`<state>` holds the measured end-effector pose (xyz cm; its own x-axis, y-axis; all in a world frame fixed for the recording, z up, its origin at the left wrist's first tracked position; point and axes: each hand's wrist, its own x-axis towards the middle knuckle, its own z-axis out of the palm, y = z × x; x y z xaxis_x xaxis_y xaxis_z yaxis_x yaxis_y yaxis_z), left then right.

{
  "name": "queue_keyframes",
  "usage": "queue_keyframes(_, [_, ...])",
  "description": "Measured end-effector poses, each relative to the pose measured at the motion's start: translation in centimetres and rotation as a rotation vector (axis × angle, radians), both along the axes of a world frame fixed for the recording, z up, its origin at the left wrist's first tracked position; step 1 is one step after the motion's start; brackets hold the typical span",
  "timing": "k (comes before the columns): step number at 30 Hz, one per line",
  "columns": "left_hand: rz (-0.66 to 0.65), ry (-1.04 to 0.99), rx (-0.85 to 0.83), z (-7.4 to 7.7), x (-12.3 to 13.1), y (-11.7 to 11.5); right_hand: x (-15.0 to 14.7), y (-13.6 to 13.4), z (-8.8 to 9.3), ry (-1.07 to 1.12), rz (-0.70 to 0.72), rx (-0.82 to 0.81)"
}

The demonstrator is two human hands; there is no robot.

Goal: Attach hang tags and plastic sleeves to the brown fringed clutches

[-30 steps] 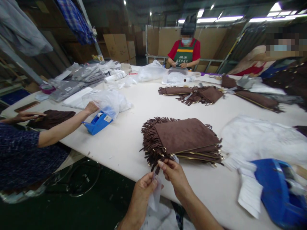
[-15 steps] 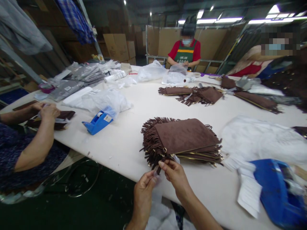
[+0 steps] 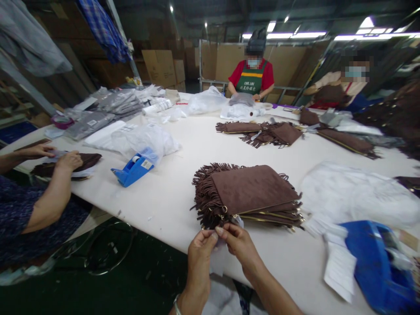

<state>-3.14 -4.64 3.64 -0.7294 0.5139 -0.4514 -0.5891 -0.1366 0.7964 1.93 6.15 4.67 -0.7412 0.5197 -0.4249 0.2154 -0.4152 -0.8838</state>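
A stack of brown fringed pouches [image 3: 256, 188] with gold zippers lies on the white table, its fringe toward the left. At the stack's near left corner, over the table's edge, my left hand [image 3: 201, 256] pinches a thin translucent piece whose details are too small to tell. My right hand [image 3: 241, 247] meets it there, thumb and fingertips closed together against the same spot, just below the dark fringe. What lies between the right fingertips is hidden.
A blue tape dispenser [image 3: 133, 168] sits left of the stack, a larger one [image 3: 377, 262] at the right. Clear plastic bags [image 3: 357, 192] lie behind it. A co-worker's hands [image 3: 68, 160] handle a brown pouch at the left. Two people work across the table [image 3: 183, 175].
My hands have come closer together, and the dark strip between them no longer shows. The co-worker's hands at the left have moved apart. The view has shifted slightly.
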Motion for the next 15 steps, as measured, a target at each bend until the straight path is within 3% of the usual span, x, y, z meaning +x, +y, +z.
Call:
queue_keyframes(3, [-0.006,0.005,-0.011,-0.1,-0.3,0.3,0.3,0.1,-0.1,-0.013,-0.008,0.008])
queue_keyframes(7, [0.014,0.033,-0.028,0.2,-0.2,0.5,0.1,-0.4,-0.1,-0.005,-0.184,0.027])
queue_keyframes(10, [0.017,0.012,-0.014,0.3,-0.1,0.5,-0.4,-1.0,0.0,0.046,-0.271,-0.059])
queue_keyframes(15, [0.061,0.121,-0.113,0.0,-0.1,0.6,-0.9,-0.9,0.3,0.102,-0.259,-0.150])
